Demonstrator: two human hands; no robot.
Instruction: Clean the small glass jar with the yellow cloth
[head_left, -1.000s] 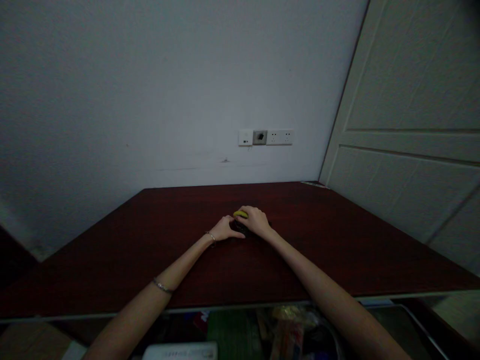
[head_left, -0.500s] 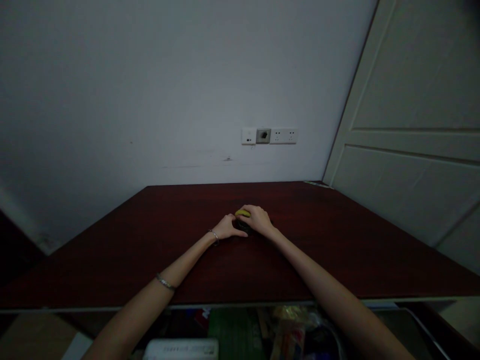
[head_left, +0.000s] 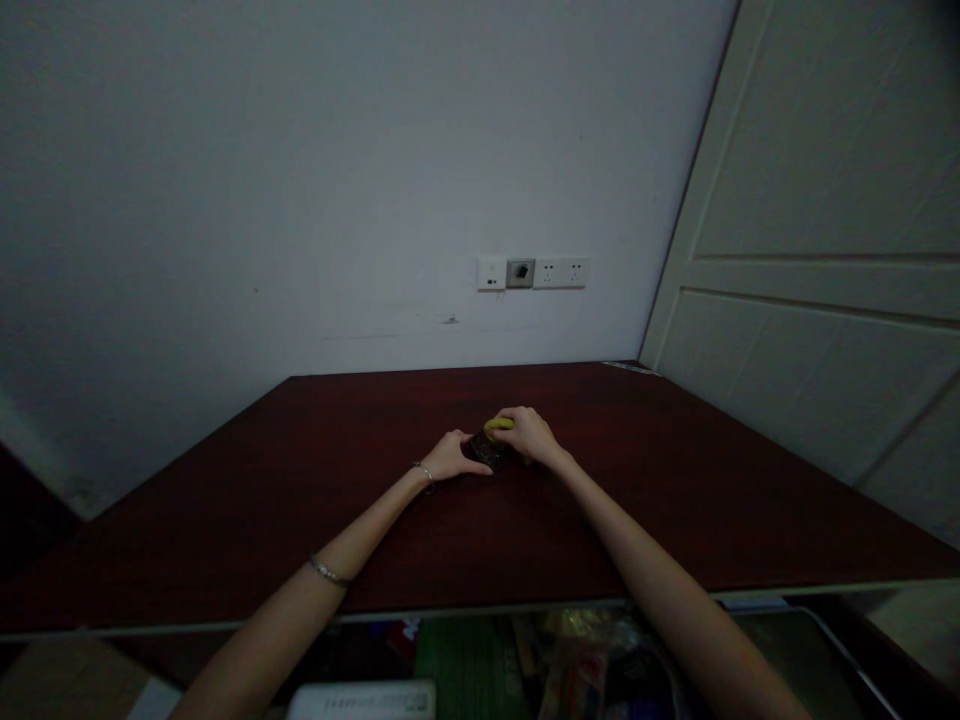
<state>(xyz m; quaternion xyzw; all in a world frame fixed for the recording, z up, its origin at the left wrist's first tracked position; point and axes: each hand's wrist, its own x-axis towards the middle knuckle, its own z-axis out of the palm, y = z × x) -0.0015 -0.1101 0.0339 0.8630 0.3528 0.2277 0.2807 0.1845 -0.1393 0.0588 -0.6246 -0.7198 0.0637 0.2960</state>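
Note:
Both my hands meet near the middle of a dark red-brown table (head_left: pixel 300 520). My right hand (head_left: pixel 531 436) is curled over a small yellow object (head_left: pixel 498 424) and rests against a small dark object (head_left: pixel 486 452) lying on the tabletop. My left hand (head_left: pixel 450 458) lies low on the table with its fingers touching the left side of the dark object. What the dark object is cannot be made out in the dim light. A thin bracelet sits on my left wrist.
A white wall with a row of sockets (head_left: pixel 534 272) rises behind the table. A pale panelled door (head_left: pixel 817 300) stands at the right. Below the table's front edge lie packets and a white box (head_left: pixel 360 702).
My right hand with the yellow object has shifted slightly to the right, uncovering more of the dark object. My left hand has hardly moved.

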